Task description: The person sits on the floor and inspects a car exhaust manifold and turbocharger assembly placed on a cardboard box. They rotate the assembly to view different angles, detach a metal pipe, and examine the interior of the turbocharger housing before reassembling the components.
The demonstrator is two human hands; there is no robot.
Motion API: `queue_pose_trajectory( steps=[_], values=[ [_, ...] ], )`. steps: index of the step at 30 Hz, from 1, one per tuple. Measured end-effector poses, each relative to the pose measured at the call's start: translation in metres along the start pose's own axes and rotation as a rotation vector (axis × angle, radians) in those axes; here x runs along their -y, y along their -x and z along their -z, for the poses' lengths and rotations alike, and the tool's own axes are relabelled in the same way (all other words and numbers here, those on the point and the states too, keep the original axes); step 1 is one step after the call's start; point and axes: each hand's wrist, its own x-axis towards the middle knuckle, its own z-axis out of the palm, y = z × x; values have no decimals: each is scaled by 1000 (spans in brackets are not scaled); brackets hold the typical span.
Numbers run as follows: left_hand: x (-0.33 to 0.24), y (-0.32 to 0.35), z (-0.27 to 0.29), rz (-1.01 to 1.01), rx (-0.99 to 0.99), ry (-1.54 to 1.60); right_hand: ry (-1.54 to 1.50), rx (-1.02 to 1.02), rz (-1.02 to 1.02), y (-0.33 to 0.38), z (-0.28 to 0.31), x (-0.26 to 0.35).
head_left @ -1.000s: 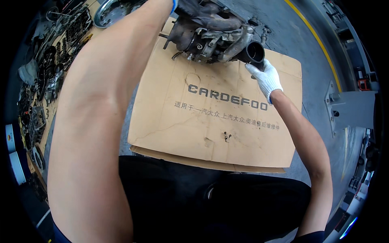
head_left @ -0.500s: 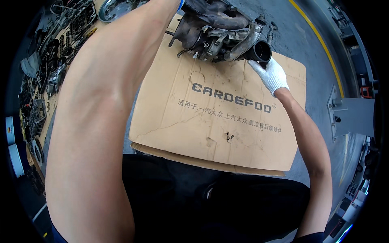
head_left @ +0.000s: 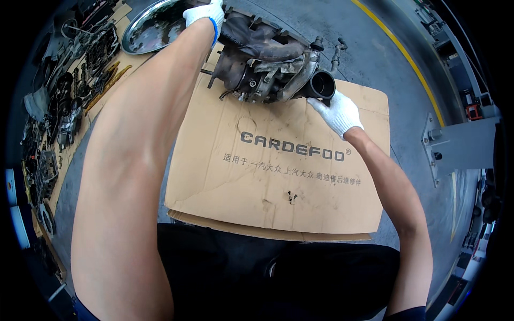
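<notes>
A dirty, dark turbocharger [head_left: 256, 75] with its exhaust manifold [head_left: 262, 40] rests on the far part of a flat cardboard box [head_left: 214, 182]. My right hand [head_left: 341, 114], in a white knit glove, grips the round black port [head_left: 323, 84] at the turbocharger's right end. Its thumb lies under the port and the other fingers are hidden behind it. My left hand [head_left: 204, 13], in a white glove with a blue cuff, is at the top edge, beside the manifold's far left end. Its fingers are mostly cut off, so their grip is unclear.
A round metal tray [head_left: 128, 45] with dark residue lies beyond my left forearm. Many greasy engine parts [head_left: 67, 88] are laid out on cardboard at the left. A grey metal bracket [head_left: 460, 142] stands at the right, near a yellow floor line [head_left: 407, 51].
My view has shifted, so the turbocharger and box appear lower and farther left. My left glove has come into the picture. The right hand stays at the round port.
</notes>
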Motion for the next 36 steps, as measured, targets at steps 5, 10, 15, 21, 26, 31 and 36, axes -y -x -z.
queue_pose_trajectory(
  steps=[5, 10, 15, 21, 26, 31, 36],
  values=[
    [-6, 13, 7, -18, -40, -204, -19, 13, -26, 0, -2, -1],
    [-18, 22, 13, -31, -67, -301, -27, 7, -21, 0, -3, 1],
    [-15, 21, 13, -25, -41, -271, -29, 38, -41, 0, 1, 1],
    [-16, 25, 16, -42, -57, -277, -25, 27, -35, -1, -2, 2],
    [-12, 23, 8, -48, -45, -249, -20, 19, -29, 0, -3, -5],
    [39, -33, 15, 80, -12, 23, -28, 31, -28, -2, -2, 3],
    [40, -30, 10, 89, -1, 10, -37, 21, -36, 1, -1, 2]
  ],
)
